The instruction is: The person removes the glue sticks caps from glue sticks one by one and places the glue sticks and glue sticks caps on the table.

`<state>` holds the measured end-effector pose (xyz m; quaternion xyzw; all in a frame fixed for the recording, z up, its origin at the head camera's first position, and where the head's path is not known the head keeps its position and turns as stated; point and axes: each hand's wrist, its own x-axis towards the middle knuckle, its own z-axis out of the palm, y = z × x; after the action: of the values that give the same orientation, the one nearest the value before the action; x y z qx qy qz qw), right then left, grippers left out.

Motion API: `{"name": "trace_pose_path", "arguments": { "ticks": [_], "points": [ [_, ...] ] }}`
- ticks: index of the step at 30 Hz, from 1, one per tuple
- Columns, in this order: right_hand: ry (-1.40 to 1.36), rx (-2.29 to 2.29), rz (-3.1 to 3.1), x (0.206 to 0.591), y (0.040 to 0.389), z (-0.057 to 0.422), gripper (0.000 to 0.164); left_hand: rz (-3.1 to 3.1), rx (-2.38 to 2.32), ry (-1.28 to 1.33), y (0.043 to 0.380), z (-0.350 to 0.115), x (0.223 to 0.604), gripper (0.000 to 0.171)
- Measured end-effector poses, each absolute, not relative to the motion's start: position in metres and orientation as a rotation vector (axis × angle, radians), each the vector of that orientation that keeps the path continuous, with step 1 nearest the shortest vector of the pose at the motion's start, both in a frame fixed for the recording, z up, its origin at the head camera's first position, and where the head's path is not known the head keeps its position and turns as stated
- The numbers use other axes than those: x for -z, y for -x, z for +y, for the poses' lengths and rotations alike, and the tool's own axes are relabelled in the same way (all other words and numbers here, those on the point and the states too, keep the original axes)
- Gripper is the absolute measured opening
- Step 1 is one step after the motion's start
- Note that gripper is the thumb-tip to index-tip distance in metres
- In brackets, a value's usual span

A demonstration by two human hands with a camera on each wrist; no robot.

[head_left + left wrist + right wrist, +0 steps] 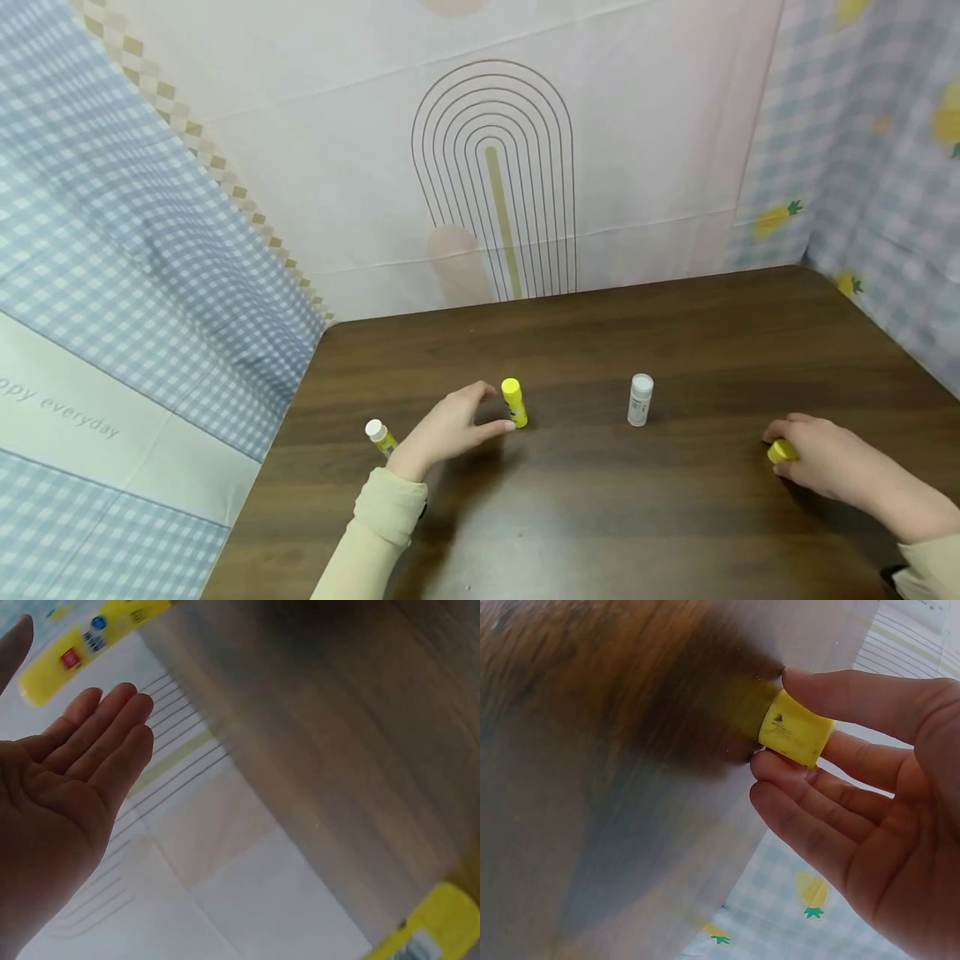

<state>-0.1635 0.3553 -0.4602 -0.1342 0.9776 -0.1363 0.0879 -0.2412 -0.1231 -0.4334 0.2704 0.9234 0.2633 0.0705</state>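
Note:
In the head view my left hand (pixel 450 425) is beside an upright yellow glue stick (pixel 515 404). Its thumb tip is close to the stick's lower part; whether they touch I cannot tell. The left wrist view shows the fingers (pixel 120 742) extended and apart from the glue stick (pixel 94 641). Far to the right, my right hand (pixel 825 458) pinches a short yellow cap (pixel 797 729) between thumb and fingers, its end down at the tabletop.
A white-capped yellow stick (pixel 382 438) is partly hidden behind my left wrist. Mid-table stands a small white container (pixel 640 400) with printing on it. The brown wooden table (pixel 570 517) meets a patterned cloth (pixel 637 167) at the back and checked cloth on both sides.

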Motion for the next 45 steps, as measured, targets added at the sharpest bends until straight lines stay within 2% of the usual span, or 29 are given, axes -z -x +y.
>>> {"name": "trace_pose_path", "arguments": {
  "ticks": [9,18,26,32,45],
  "points": [
    [0.426,0.410,2.928,0.461,0.166,0.351,0.031,2.737,-0.791,-0.883,0.254,-0.114,0.448,0.035],
    [0.458,0.404,2.947,0.467,0.164,0.352,0.028,2.646,-0.822,-0.867,0.257,-0.103,0.448,0.029],
    [0.446,0.407,2.947,0.469,0.161,0.352,0.029,2.658,-0.774,-0.971,0.258,-0.098,0.450,0.014],
    [0.436,0.402,2.945,0.469,0.161,0.352,0.029,2.687,-0.746,-0.938,0.254,-0.100,0.448,0.015],
    [0.421,0.383,2.946,0.465,0.161,0.355,0.028,2.809,-0.868,-1.008,0.254,-0.109,0.416,0.019]
  ]
}}
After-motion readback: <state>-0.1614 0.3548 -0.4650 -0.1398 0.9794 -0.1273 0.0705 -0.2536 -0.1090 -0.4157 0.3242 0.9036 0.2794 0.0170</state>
